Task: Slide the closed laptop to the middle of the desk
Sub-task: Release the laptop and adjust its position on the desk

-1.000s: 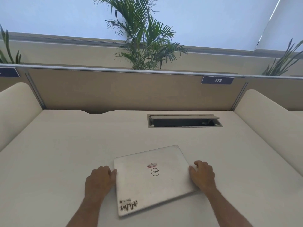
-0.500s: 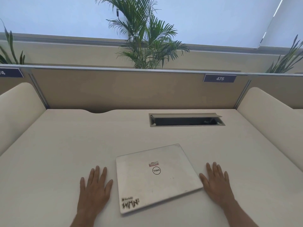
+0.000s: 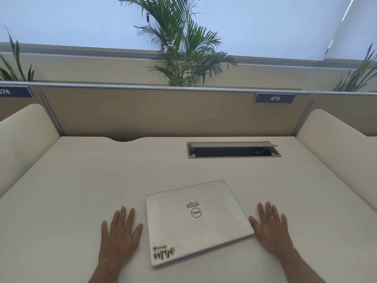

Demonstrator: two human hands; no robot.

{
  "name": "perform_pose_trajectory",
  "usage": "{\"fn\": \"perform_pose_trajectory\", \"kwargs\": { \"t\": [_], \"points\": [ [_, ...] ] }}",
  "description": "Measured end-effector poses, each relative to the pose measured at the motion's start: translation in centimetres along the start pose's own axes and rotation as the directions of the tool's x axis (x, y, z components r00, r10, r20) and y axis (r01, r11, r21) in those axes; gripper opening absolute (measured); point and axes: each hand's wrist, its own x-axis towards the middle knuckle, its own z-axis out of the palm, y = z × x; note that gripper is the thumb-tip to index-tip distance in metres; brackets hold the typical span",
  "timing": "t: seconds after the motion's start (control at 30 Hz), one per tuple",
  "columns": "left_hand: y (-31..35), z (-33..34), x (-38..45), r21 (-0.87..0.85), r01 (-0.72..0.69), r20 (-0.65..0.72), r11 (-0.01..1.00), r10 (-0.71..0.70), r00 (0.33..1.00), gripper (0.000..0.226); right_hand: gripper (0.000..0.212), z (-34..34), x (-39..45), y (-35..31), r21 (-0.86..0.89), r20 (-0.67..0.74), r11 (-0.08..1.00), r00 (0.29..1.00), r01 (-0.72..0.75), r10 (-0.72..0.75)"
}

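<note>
A closed silver laptop point(image 3: 196, 220) lies flat on the pale surface point(image 3: 102, 180), near the front edge and roughly midway between the left and right side panels, turned slightly so its far right corner points away to the right. Its lid carries a round logo near the middle, a small red-and-white label just beyond that, and a sticker with black lettering at the near left corner. The left hand point(image 3: 119, 236) rests palm-down on the surface just beside the laptop's left edge, its fingers point(image 3: 122, 216) released and stretched flat, the thumb close to the lid but apart from it. The right hand point(image 3: 272, 231) lies palm-down to the right of the laptop, fingers likewise spread and holding nothing; its thumb sits right at the laptop's near right corner, and whether it touches the edge cannot be told. Both forearms run off the near bottom of the view. Farther back and to the right, a rectangular cable slot point(image 3: 233, 150) is cut into the surface with its grey flap tipped up. A tan partition point(image 3: 153, 113) closes the far side, bearing a dark tag point(image 3: 274, 98) that reads 475 at the right. A palm plant point(image 3: 183, 52) rises behind the partition against a bright window blind.
</note>
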Motion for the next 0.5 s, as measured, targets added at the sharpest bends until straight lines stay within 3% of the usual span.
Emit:
{"fn": "perform_pose_trajectory", "kwargs": {
  "t": [0.07, 0.2, 0.3, 0.37, 0.5],
  "points": [
    [0.2, -0.3, 0.0, -0.019, 0.017, 0.008, 1.000, -0.017, 1.000, 0.104, 0.071, 0.1, 0.1, 0.0, -0.002, -0.006, 1.000, 1.000, -0.008, 0.008],
    [1.2, -1.4, 0.4, -0.070, 0.071, -0.016, 0.995, -0.072, 0.997, 0.100, 0.065, -0.8, 0.7, -0.7, -0.023, -0.082, 0.998, 0.995, -0.062, 0.060],
    [1.9, -1.9, 1.0, -0.140, 0.086, -0.063, 0.986, -0.095, 0.993, 0.070, 0.048, -2.2, 1.8, -1.8, 0.000, -0.126, 0.995, 0.987, -0.102, 0.101],
    [2.7, -2.1, 1.4, -0.150, 0.106, -0.061, 0.983, -0.117, 0.991, 0.058, 0.039, -3.0, 2.6, -3.0, 0.119, -0.095, 0.987, 0.988, -0.110, 0.122],
    [4.5, -2.7, 1.7, -0.183, 0.205, 0.024, 0.962, -0.204, 0.979, 0.067, 0.039, -4.1, 3.5, -6.0, 0.385, 0.042, 0.915, 0.992, -0.124, 0.117]
  ]
}}
